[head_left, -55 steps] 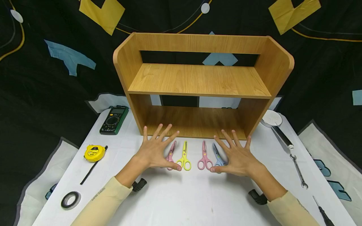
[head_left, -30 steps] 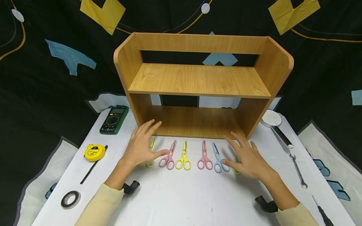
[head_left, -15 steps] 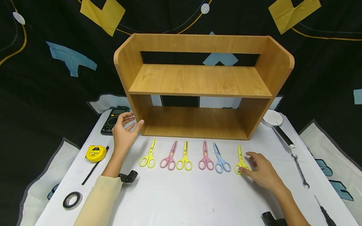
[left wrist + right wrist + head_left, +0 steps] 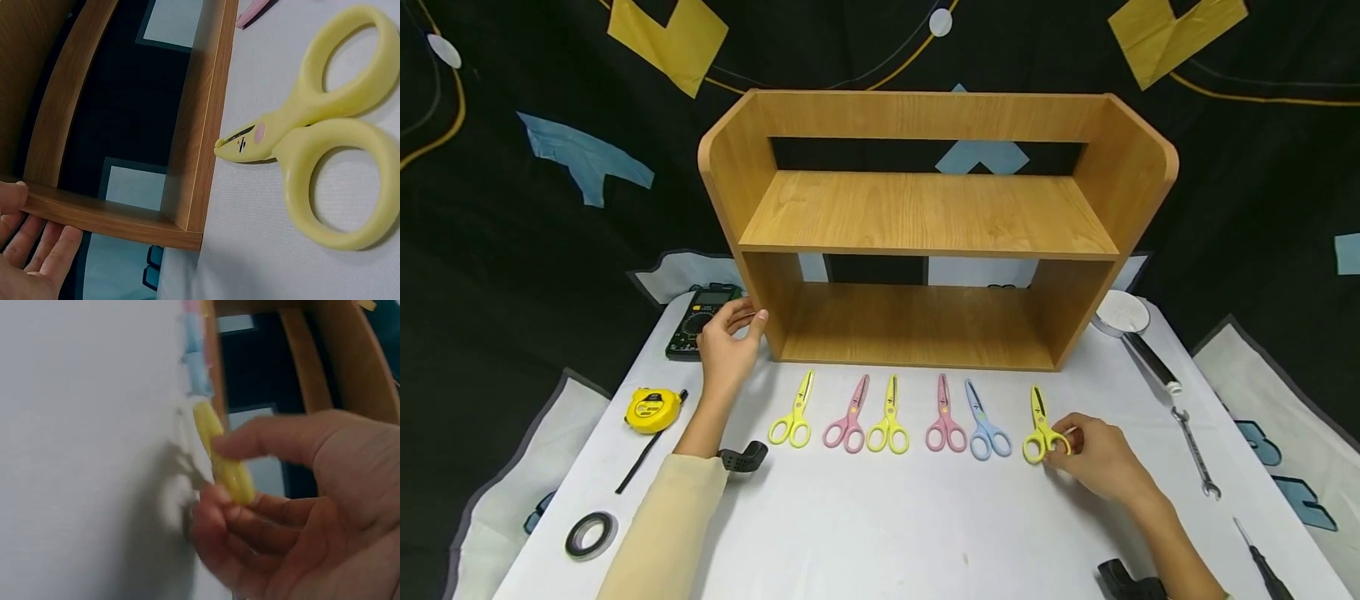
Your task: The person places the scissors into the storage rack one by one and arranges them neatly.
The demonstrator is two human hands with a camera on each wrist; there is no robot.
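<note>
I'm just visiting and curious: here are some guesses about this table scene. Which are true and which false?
1. Six scissors lie in a row in front of the wooden shelf. True.
2. The right hand pinches the yellow scissors at the right end. True; the fingers close on its handle.
3. The left hand holds the tape measure. False; it touches the shelf's left side.
4. The blue scissors lie on the upper shelf board. False; they lie on the table.
</note>
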